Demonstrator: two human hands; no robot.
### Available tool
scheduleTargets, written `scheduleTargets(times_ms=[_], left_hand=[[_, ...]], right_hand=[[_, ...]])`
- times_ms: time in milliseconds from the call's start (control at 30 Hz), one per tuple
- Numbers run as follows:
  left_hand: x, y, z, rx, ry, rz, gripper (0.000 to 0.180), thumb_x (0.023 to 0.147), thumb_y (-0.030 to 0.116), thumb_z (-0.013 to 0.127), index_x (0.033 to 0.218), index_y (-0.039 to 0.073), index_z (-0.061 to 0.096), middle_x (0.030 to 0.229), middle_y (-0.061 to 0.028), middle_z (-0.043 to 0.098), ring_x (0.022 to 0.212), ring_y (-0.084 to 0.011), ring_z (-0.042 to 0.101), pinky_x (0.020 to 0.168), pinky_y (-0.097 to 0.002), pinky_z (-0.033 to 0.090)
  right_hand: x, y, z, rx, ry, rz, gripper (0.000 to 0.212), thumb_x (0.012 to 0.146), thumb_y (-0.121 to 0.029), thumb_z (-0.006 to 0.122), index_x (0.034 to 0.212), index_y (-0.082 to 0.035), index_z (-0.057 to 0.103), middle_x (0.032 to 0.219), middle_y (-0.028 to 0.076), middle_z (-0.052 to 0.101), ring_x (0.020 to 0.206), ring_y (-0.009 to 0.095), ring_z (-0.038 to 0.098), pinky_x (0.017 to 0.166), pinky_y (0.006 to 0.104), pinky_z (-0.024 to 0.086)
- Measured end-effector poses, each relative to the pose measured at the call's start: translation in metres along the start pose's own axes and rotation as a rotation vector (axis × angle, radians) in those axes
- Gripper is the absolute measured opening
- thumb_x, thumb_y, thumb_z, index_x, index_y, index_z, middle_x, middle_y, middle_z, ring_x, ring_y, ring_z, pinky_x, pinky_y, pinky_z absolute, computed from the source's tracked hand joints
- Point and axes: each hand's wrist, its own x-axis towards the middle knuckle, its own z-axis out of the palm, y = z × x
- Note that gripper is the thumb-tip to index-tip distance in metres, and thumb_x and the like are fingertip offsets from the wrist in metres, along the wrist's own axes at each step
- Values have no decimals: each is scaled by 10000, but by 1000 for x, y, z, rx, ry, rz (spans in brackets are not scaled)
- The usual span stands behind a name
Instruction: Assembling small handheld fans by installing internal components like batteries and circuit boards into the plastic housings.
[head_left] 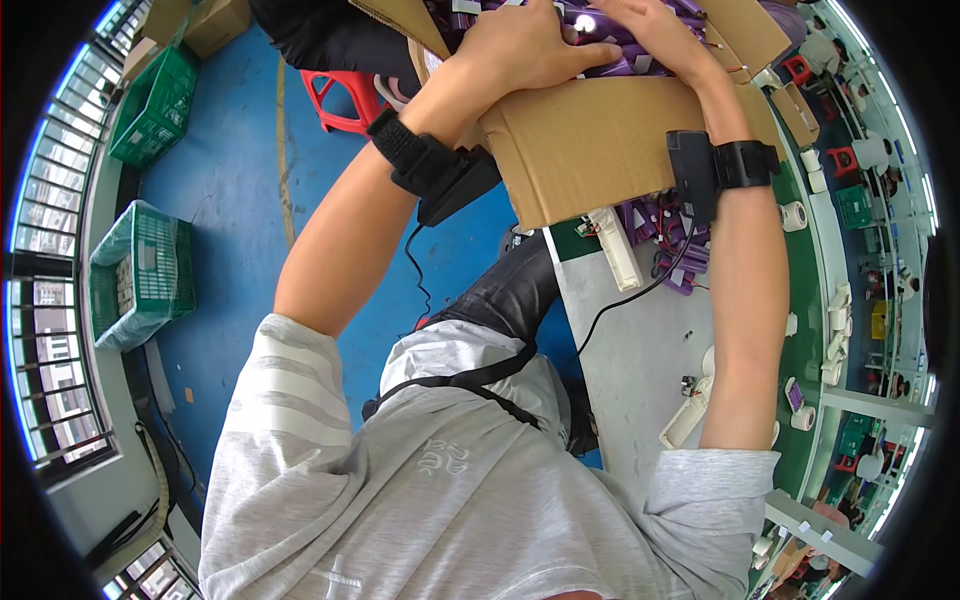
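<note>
An open cardboard box (595, 140) stands at the top of the view, filled with purple battery packs (640, 55) with thin wires. My left hand (528, 48) reaches over its near wall and lies on the packs, thumb stretched out to the right and apart from the fingers. From the right, my right hand (660, 35) leans in over the same packs with its fingers extended. The upper edge of the view cuts off part of both hands' fingers. Neither hand visibly grips a pack. Black strapped devices sit on both wrists.
Below the box, more purple battery packs (683, 272) and white plastic housings (617, 250) lie on the grey-and-green worktable (625, 365). A black cable runs from the right wrist. Green crates (165, 265) and a red stool (340, 100) stand on the blue floor. Other people work at the right.
</note>
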Motion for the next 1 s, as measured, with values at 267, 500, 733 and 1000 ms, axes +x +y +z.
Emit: scheduleTargets(times_ms=[267,500,733,1000], left_hand=[[-30,24,-5,255,4,72,1129,724,763,611,1465,-25,285,1321,-358,486,1255,-428,494,1047,-442,405],[12,2,-6,80,-307,-69,1130,710,770,620,1468,-8,306,1356,-336,469,1278,-416,474,1056,-433,393],[18,-10,7,67,-182,9,1046,718,703,666,1425,-13,382,1277,-305,551,1193,-421,538,996,-434,445],[12,-5,2,16,-137,52,943,727,615,714,1407,30,422,1210,-287,599,1117,-413,587,945,-435,478]], right_hand=[[-2,-33,9,-550,-56,425,652,968,-594,411,1156,-28,674,1151,181,671,1068,292,619,935,377,456],[1,-35,-1,-419,8,654,678,957,-608,425,1165,-7,660,1170,186,666,1077,307,619,944,397,454],[-8,-44,5,-328,46,502,654,955,-576,481,1123,27,672,1108,133,688,990,193,612,861,325,467],[-8,-34,12,-247,188,440,579,955,-531,524,1127,-1,681,1096,104,691,972,156,596,834,295,466]])
